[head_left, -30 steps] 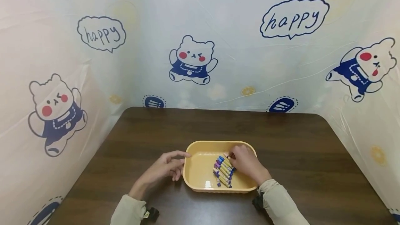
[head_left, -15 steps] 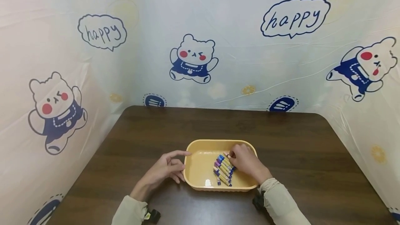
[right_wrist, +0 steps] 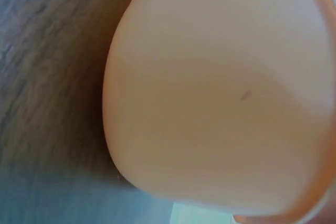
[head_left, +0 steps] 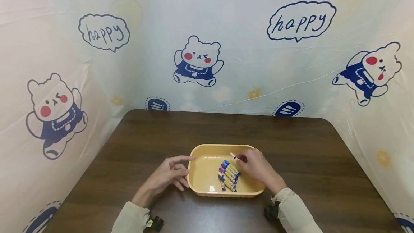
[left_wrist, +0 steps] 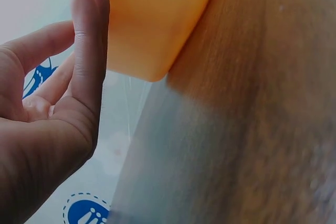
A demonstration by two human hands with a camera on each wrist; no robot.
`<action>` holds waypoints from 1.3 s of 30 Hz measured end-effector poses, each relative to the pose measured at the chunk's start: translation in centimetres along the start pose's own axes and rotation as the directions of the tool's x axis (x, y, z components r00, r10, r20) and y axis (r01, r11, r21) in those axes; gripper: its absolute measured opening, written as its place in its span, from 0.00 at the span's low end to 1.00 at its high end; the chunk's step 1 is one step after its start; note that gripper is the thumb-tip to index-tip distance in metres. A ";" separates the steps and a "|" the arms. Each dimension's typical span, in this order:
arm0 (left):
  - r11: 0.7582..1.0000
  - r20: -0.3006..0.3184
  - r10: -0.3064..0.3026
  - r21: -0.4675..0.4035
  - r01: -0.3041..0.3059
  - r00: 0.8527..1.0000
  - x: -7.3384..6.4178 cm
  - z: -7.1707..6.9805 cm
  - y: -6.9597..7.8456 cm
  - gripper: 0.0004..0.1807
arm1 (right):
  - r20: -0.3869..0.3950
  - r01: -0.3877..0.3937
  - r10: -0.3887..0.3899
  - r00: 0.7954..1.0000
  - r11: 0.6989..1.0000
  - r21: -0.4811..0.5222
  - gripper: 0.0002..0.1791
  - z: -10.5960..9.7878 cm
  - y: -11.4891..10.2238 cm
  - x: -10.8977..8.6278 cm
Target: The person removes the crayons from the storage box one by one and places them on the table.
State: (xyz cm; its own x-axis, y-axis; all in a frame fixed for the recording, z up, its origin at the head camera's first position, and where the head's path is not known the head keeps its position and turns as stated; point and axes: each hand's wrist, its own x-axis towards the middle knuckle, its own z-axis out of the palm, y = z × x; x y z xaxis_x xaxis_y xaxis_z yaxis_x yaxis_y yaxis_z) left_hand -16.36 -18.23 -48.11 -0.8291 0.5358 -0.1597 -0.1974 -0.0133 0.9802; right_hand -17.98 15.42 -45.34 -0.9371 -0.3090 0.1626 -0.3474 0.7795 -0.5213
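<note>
Right hand (head_left: 257, 165) pinches one pale-tipped crayon (head_left: 234, 156) within the tray's (head_left: 203, 177) outline, at its far side. Apply light fingertip pressure; avoid disturbing the other crayons (head_left: 229, 176), clustered slantwise about the tray's middle. Left hand (head_left: 168, 173), released, touches the tray's left end: brace there against sliding.

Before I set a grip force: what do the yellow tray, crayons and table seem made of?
Yellow tray: probably plastic, smooth and semi-glossy, with a bright highlight on its floor.
Crayons: likely wax in paper wrappers, judging by coloured tips beyond yellow sleeves.
Table: dark brown wood grain, soft sheen; solid wood or laminate, I can't tell.
</note>
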 end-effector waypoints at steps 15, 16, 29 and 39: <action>1.000 -0.005 -0.002 0.004 0.002 1.000 -0.2 -0.2 0.2 0.31 | -0.159 -0.094 0.122 0.980 0.981 0.170 0.04 -1.3 -0.2 -1.9; 1.000 -0.004 -0.001 0.004 0.001 1.000 -0.2 -0.2 0.2 0.31 | -0.162 -0.095 0.126 0.979 0.977 0.189 0.04 -1.3 -0.2 -2.1; 0.999 -0.011 -0.015 -0.037 0.014 1.000 -0.3 0.0 -0.1 0.32 | -0.171 -0.135 0.219 0.961 0.906 0.402 0.06 -3.6 1.3 -5.3; 0.999 -0.009 -0.018 -0.035 0.018 1.000 -0.4 0.0 -0.2 0.31 | -0.175 -0.188 0.312 0.934 0.845 0.501 0.10 -4.6 3.3 -7.2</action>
State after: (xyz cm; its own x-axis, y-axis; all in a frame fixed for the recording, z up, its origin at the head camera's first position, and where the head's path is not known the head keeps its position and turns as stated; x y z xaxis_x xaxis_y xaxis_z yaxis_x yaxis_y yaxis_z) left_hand -16.01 -18.45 -48.23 -0.8299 0.5287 -0.1784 -0.2301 -0.0330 0.9726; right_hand -12.52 22.77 -44.35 -0.9895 0.0496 0.1361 -0.1002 0.4438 -0.8905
